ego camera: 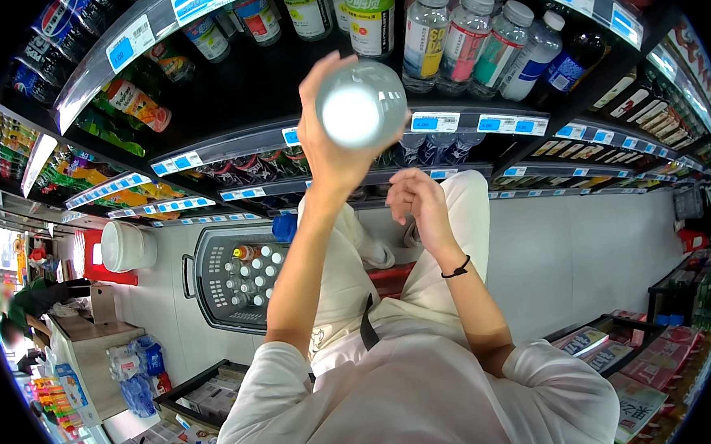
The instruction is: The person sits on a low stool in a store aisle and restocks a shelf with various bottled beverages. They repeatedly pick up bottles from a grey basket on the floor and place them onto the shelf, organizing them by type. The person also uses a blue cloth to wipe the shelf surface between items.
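My left hand [333,144] is wrapped around a clear bottle with a white cap [360,104], raised close to the camera in front of a store shelf. Its label is not visible. Above my right thigh hovers my right hand [416,203], fingers loosely curled and apart, holding nothing. Behind the bottle, the black shelf carries an electrolyte drink bottle with a green label [370,19]. A soda water bottle with a yellow label [425,37] and several similar bottles stand to its right. Left of my legs, a grey plastic basket [215,316] on the floor holds several capped bottles [255,276].
Price-tag rails [435,121] edge the curved shelves. A white bucket [126,245] stands by a red crate at the left. Behind it, a person [28,309] leans near a counter [89,354]. Boxed goods [640,388] fill displays at the lower right. A red stool [392,279] is beneath me.
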`<state>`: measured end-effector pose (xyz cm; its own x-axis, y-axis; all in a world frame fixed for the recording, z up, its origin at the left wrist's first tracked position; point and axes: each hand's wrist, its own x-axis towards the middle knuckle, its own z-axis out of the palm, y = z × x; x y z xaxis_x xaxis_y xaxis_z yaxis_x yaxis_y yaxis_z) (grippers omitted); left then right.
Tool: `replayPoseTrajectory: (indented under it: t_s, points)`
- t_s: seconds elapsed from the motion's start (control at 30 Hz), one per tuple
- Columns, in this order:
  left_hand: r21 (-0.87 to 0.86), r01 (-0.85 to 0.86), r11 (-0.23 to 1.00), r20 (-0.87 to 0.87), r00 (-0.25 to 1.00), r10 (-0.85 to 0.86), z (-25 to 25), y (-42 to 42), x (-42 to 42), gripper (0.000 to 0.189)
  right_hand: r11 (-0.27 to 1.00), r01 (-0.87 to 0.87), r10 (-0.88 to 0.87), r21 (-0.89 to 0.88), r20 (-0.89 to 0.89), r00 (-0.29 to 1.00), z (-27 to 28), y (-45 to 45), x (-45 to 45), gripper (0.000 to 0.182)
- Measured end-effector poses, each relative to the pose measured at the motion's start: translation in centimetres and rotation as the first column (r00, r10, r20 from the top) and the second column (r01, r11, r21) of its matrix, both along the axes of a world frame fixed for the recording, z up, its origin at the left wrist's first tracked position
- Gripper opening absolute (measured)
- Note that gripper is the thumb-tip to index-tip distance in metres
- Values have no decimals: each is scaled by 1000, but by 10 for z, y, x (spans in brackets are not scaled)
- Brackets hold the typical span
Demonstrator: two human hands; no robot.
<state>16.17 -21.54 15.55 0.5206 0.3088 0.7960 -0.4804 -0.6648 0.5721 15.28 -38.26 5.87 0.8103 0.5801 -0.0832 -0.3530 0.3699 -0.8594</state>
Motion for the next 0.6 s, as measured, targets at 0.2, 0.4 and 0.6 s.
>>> replayPoseTrajectory:
  t_s: [0.2,0.4,0.6]
  points:
    - [-289,0,957,-86,996,-26,-12,-22,-73,88,966,55,30,251,-325,945,11,19,-2,66]
    - [-287,-61,956,-171,985,12,-49,-16,-115,93,987,0,60,164,-366,929,-31,29,-29,49]
    - [-271,103,957,-527,816,-237,-10,65,-187,78,930,-310,362,198,-640,678,-68,40,-43,42]
